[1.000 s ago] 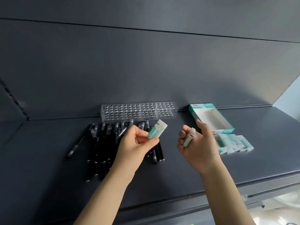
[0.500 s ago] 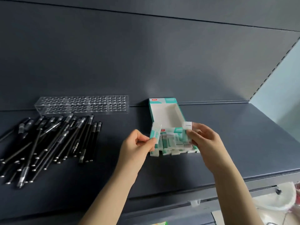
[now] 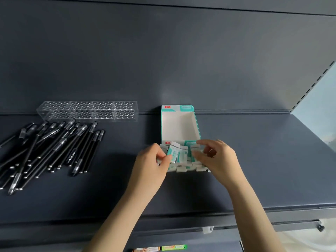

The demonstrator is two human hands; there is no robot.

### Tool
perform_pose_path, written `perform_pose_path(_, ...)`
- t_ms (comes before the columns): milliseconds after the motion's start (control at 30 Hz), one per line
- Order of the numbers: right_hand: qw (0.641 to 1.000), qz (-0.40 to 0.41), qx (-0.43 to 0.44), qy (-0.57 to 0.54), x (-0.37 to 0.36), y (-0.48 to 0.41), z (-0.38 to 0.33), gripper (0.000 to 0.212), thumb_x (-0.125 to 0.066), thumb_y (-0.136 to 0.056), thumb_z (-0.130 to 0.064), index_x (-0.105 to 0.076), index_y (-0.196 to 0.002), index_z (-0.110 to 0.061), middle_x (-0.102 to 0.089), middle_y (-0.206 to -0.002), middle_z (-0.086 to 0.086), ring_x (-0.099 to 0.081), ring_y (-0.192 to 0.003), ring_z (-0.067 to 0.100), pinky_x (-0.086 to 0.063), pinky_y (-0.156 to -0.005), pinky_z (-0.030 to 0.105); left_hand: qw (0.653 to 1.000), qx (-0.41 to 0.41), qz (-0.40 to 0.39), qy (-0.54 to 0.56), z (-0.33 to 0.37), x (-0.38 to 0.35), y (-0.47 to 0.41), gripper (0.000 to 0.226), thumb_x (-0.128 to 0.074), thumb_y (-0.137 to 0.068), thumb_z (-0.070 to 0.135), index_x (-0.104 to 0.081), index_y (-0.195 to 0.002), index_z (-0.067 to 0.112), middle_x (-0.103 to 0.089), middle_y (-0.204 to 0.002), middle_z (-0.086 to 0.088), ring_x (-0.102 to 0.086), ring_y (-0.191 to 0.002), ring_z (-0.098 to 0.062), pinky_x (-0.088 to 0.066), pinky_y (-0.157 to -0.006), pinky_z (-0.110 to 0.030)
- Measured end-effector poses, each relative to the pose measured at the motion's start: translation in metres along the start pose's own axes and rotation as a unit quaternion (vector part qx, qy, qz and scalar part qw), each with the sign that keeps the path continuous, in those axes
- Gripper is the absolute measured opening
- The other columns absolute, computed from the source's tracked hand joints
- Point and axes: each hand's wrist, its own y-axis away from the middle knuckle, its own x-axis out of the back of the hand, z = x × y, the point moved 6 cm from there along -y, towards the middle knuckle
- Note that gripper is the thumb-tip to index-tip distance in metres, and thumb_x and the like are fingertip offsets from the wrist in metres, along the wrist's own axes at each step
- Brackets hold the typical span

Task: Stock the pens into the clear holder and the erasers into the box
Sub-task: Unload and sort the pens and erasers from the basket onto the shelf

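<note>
The erasers (image 3: 183, 163) lay in a heap on the shelf (image 3: 254, 170), touching the front of the open box (image 3: 179, 124). The left hand (image 3: 151, 166) pinched one eraser (image 3: 173, 153) with thumb and fingers. The right hand (image 3: 220, 159) curled thumb and fingers round a second eraser (image 3: 195, 147). With both hands crowded there, a bump might scatter the heap or shove the light box. The pens (image 3: 54, 148) lay loose by the clear holder (image 3: 87, 110).

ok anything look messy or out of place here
Yes. The pens lie in a loose, crisscrossed heap in front of the clear holder, which looks empty. The erasers sit jumbled outside the box, at its near end.
</note>
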Motion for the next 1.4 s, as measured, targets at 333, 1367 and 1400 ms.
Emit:
perform_pose_path(333, 0.994, -0.008, 0.107, 0.035, -0.005, -0.007, -0.053, 0.037, -0.081, -0.08, -0.025, -0.071, -0.115, -0.021, -0.055, -0.095, -0.008, -0.054, -0.075, 0.0, -0.04, -0.066, 0.003, 0.991, -0.086, 0.031, -0.096, -0.005, 0.035, -0.007, 0.015, -0.068, -0.088, 0.03, -0.065, -0.095, 0.017, -0.054, -0.1, 0.008, -0.054, -0.092, -0.019, -0.051, -0.075, -0.036)
perform_pose_path(1367, 0.869, -0.197, 0.454, 0.012, -0.474, 0.215, -0.636, 0.041, -0.066, -0.09, -0.04, -0.062, -0.127, -0.022, -0.062, -0.129, -0.004, -0.051, -0.121, 0.022, -0.046, -0.098, 0.037, 0.875, 0.173, 0.243, -0.381, -0.345, 0.681, 0.225, 0.041, -0.052, -0.097, 0.036, -0.052, -0.137, 0.024, -0.049, -0.139, 0.004, -0.045, -0.126, -0.022, -0.04, -0.106, -0.041)
perform_pose_path(1400, 0.871, -0.196, 0.451, 0.006, -0.488, 0.21, -0.647, 0.041, -0.066, -0.089, -0.039, -0.062, -0.126, -0.022, -0.062, -0.129, -0.004, -0.051, -0.121, 0.021, -0.046, -0.098, 0.037, 0.874, 0.178, 0.244, -0.38, -0.358, 0.693, 0.22, 0.041, -0.051, -0.097, 0.036, -0.052, -0.137, 0.024, -0.049, -0.139, 0.005, -0.045, -0.126, -0.022, -0.04, -0.105, -0.042)
